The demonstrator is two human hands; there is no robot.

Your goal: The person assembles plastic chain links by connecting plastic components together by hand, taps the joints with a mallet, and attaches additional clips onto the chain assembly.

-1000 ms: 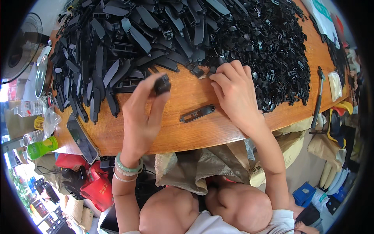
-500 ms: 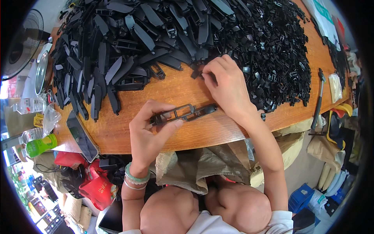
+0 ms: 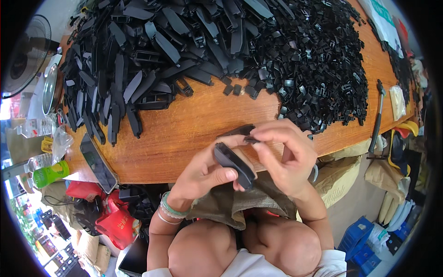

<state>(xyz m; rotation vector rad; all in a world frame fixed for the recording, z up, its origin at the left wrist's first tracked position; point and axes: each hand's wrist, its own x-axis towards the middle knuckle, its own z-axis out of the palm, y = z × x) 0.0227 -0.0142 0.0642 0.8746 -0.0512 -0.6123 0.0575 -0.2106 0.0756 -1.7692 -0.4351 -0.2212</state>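
Both hands are up off the wooden bench (image 3: pixel 194 124), meeting just over its near edge above the person's lap. The left hand (image 3: pixel 203 173) has its fingers wrapped round a long black plastic piece (image 3: pixel 233 164), thumb pressed along the underside, the piece tilting down toward the right. The right hand (image 3: pixel 288 159) curls in from the other side, thumb and forefinger pinched shut on a small black clip (image 3: pixel 251 137) held right at the upper end of the long piece, the two parts touching there. A green bead bracelet (image 3: pixel 170 210) sits on the left wrist. Behind the hands, the bench carries a big heap of long black plastic strips (image 3: pixel 138 60) on the left and a dense pile of small black clips (image 3: pixel 314 60) on the right, well apart from the hands. A dark phone (image 3: pixel 98 162) lies at the bench's left front corner, a hammer (image 3: pixel 377 117) near the right edge, a green bottle (image 3: pixel 50 173) just off the left end, and a fan (image 3: pixel 25 55) stands far left
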